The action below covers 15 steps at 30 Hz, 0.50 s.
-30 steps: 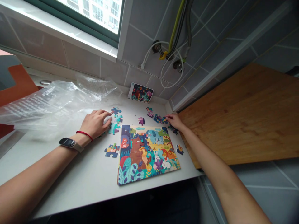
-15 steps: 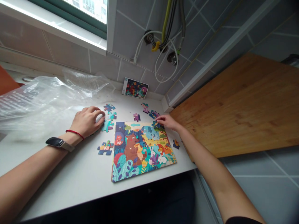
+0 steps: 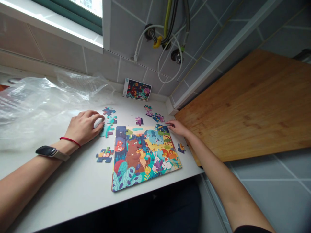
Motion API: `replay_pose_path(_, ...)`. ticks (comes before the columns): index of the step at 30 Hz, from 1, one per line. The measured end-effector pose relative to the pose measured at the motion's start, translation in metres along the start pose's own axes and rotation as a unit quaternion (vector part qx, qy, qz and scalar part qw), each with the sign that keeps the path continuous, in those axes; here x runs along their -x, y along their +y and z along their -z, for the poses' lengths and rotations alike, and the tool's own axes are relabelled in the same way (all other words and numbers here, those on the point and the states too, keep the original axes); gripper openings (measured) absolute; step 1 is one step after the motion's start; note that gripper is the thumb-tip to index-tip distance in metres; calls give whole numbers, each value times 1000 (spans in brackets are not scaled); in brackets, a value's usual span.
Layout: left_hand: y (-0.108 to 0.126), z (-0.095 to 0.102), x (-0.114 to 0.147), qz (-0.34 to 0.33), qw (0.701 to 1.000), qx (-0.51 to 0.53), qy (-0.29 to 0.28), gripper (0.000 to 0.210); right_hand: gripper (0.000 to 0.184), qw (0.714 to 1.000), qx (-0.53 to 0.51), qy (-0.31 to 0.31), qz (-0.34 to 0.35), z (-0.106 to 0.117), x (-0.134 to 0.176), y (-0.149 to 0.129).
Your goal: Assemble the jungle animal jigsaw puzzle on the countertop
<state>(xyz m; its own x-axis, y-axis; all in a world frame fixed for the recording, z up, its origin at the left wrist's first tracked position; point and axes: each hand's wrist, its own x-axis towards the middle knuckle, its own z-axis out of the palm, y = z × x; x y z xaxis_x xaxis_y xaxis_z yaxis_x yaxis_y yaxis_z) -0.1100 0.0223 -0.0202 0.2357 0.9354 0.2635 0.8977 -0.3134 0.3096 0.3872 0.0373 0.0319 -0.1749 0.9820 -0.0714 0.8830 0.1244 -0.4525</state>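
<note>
The puzzle board (image 3: 145, 155) lies on the counter with an animal picture on it: a bear, an elephant, rabbits and lions. Just beyond its top right corner is my right hand (image 3: 178, 127), fingers a little apart and holding nothing. Beside those fingertips, a dark blue-green puzzle piece (image 3: 161, 128) lies at that corner of the board. My left hand (image 3: 84, 127) rests on the counter left of the board, fingers curved, with a gap between thumb and forefinger. Close to its fingertips are turquoise puzzle pieces (image 3: 107, 130) and a blue-purple piece (image 3: 109, 111).
A picture card (image 3: 137, 89) leans against the tiled wall. Loose pieces lie around the board, including a purple piece (image 3: 139, 121), an orange-and-blue piece (image 3: 181, 148) and joined pieces (image 3: 105, 154). Clear plastic wrap (image 3: 48, 106) covers the left; a wooden board (image 3: 243, 110) stands right.
My right hand has let go of the dark blue-green piece at the board's top right corner and drawn slightly right. My left hand stays by the turquoise pieces. The view has shifted slightly.
</note>
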Motion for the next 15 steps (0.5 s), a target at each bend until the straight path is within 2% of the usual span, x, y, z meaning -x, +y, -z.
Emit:
replay_pose_path(6,2,0,1,7,1000,-13,3,49,35,999,21,33,-22,-1,-26,2)
replay_pose_path(11,2,1,2,-5,1000,-8,12,43,50,999,26,27,-39,-6,-60,-9)
replay_pose_path(15,2,2,1,-9,1000,-7,8,43,54,999,24,5,-29,-12,-79,-25)
